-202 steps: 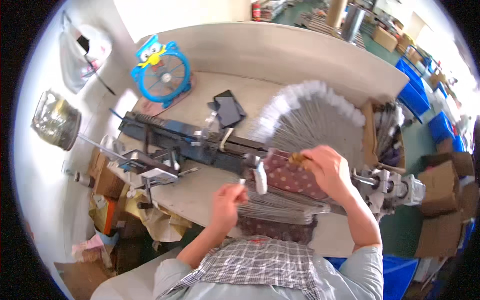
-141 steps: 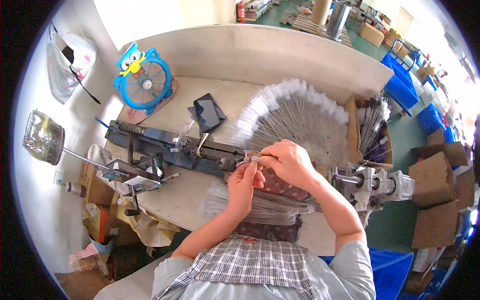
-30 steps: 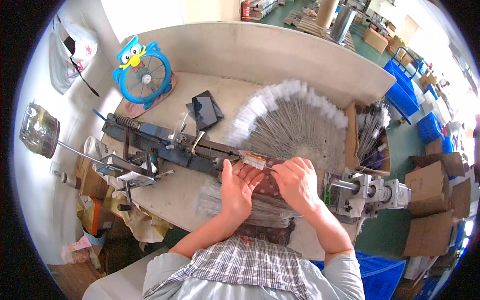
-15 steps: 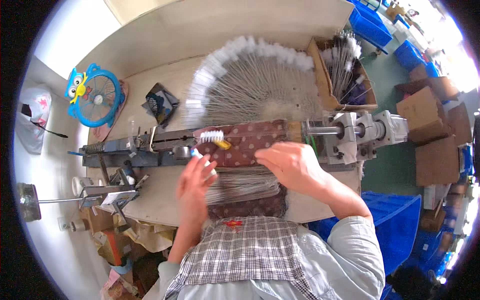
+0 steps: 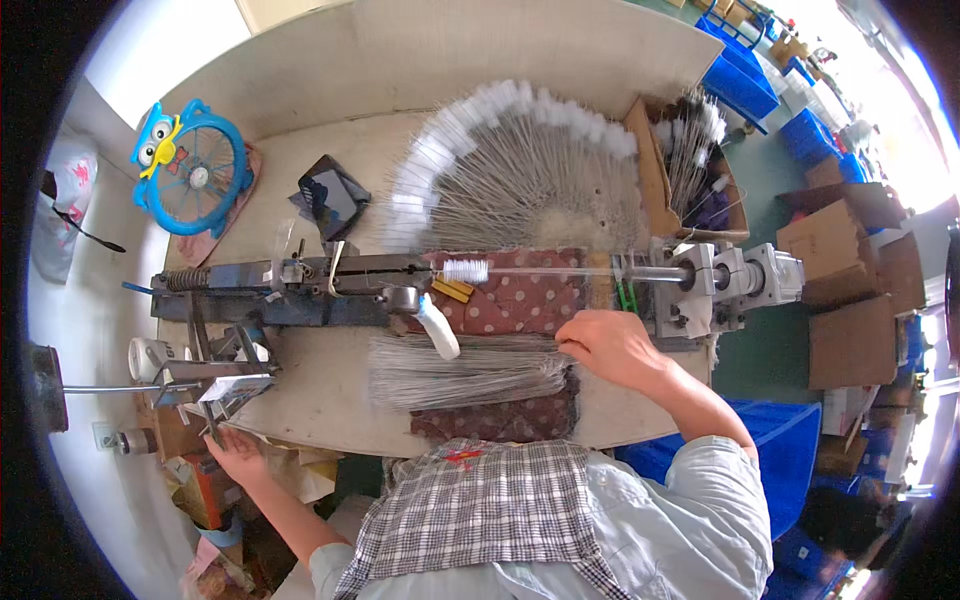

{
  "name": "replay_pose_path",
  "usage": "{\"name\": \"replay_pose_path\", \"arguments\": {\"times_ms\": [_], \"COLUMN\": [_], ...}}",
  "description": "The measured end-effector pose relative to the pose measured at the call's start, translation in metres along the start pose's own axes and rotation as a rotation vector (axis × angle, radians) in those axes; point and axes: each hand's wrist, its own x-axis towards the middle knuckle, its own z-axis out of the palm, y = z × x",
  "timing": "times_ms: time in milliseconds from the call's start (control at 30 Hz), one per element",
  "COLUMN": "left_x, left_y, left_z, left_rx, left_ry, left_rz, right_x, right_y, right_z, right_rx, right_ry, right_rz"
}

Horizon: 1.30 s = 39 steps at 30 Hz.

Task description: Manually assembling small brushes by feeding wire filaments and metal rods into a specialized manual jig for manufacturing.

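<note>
A white bristle brush (image 5: 465,271) lies along the bench machine, its thin stem running right to the metal shaft (image 5: 655,274). My right hand (image 5: 615,347) is closed in a pinch at the right end of a bundle of thin metal wires (image 5: 465,375). Down at the left, my left hand (image 5: 238,455) has its fingers round the lower end of a dark metal lever (image 5: 209,412). A white-wrapped handle (image 5: 438,328) slants from the machine's clamp toward the wires. Beneath the brush are a yellow piece (image 5: 455,290) and brown dotted cloth (image 5: 530,305).
Finished-looking white-tipped brushes (image 5: 520,150) fan out behind the machine. A cardboard box (image 5: 652,170) of brushes stands at the back right. A blue owl-shaped fan (image 5: 198,178) and a dark folded item (image 5: 332,198) sit at the left. A blue bin (image 5: 770,450) is at the right.
My left hand has left the white-wrapped handle and moved down left to the lever. The right hand has moved slightly down to the wire ends. The brush now lies straight along the machine.
</note>
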Motion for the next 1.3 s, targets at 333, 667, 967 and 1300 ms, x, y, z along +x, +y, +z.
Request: {"name": "replay_pose_path", "arguments": {"times_ms": [333, 667, 967, 1300], "left_x": [-0.168, -0.363, -0.307, -0.401], "left_y": [-0.081, -0.072, -0.017, -0.107], "left_z": [0.112, 0.240, 0.200, 0.299], "left_rx": [-0.058, 0.162, 0.129, 0.691], "left_ry": [-0.451, -0.953, -1.100, -1.704], "left_rz": [-0.335, -0.655, -0.833, 1.014], "right_x": [-0.001, -0.019, -0.056, -0.018], "right_y": [0.015, 0.026, 0.010, 0.013], "right_z": [0.002, -0.004, -0.092, -0.101], "right_rx": [0.065, -0.131, -0.434, -0.011], "right_ry": [0.069, 0.053, 0.357, 0.565], "right_rz": [-0.052, -0.058, 0.181, 0.061]}}
